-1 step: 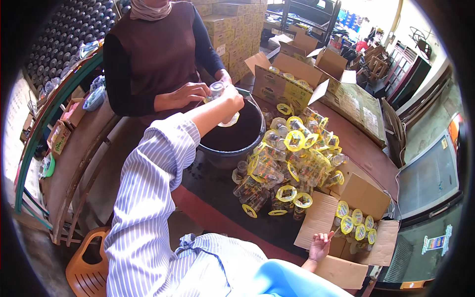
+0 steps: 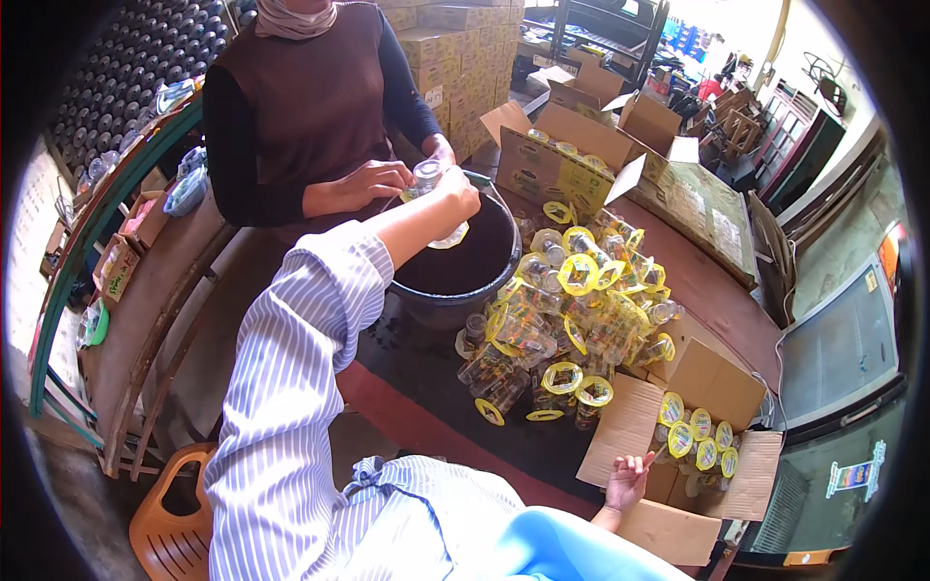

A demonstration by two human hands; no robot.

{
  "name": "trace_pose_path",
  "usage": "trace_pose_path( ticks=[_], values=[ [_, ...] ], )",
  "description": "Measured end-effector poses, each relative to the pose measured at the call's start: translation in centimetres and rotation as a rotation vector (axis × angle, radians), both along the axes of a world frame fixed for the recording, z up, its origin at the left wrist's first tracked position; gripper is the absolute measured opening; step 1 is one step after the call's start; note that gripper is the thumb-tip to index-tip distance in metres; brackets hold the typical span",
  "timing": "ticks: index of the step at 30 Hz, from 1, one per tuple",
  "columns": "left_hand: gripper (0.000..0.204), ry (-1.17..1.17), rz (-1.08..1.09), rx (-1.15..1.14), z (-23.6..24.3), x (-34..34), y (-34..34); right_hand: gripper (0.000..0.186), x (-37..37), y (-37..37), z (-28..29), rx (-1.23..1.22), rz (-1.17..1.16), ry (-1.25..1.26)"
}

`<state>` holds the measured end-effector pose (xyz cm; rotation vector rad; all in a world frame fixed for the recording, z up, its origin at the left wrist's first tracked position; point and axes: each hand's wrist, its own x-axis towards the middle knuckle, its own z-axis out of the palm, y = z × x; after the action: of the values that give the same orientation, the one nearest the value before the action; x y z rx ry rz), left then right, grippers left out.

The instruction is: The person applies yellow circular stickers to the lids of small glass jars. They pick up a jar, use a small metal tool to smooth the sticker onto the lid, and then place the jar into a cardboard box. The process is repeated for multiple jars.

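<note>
My left hand (image 2: 453, 200) reaches over a dark bucket (image 2: 402, 289) and is closed around a clear plastic cup (image 2: 426, 174). A pale lid edge (image 2: 451, 235) shows below my fingers; whether it belongs to a second cup I cannot tell. A co-worker's hand (image 2: 363, 186) comes close to the cup from the left, and the co-worker's other hand (image 2: 439, 149) is just behind it. My right hand (image 2: 630, 479) rests by an open cardboard box (image 2: 620, 431) holding upright cups with yellow-rimmed lids (image 2: 699, 423). Its fingers are loosely bent and apart, with nothing visible in them.
A heap of clear cups with yellow lids (image 2: 581, 310) covers the dark tabletop right of the bucket. Behind it stands an open carton (image 2: 547, 169) of cups. Stacked cartons (image 2: 455, 58) rise at the back. An orange plastic chair (image 2: 174, 518) is at lower left.
</note>
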<state>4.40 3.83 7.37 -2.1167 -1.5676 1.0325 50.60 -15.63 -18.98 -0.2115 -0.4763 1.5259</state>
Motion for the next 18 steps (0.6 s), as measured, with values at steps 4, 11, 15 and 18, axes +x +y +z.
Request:
trace_pose_path(
  ticks=[4,11,15,18],
  values=[
    [0.02,0.232,-0.158,-0.022,-3.8,0.0,0.4,0.035,-0.2,0.1,-0.1,-0.001,0.02,0.025],
    [0.019,0.294,-0.316,-0.076,-6.2,0.3,-0.7,0.036,-0.1,0.0,0.0,0.0,0.016,0.011],
    [0.019,0.206,-0.266,-0.059,-6.0,0.0,-0.6,0.036,-0.1,0.0,0.0,0.005,0.021,0.012],
    [0.014,0.109,-0.243,0.002,-6.6,-0.6,-0.3,0.036,-0.2,0.1,-0.1,0.001,0.018,0.011]
  ],
)
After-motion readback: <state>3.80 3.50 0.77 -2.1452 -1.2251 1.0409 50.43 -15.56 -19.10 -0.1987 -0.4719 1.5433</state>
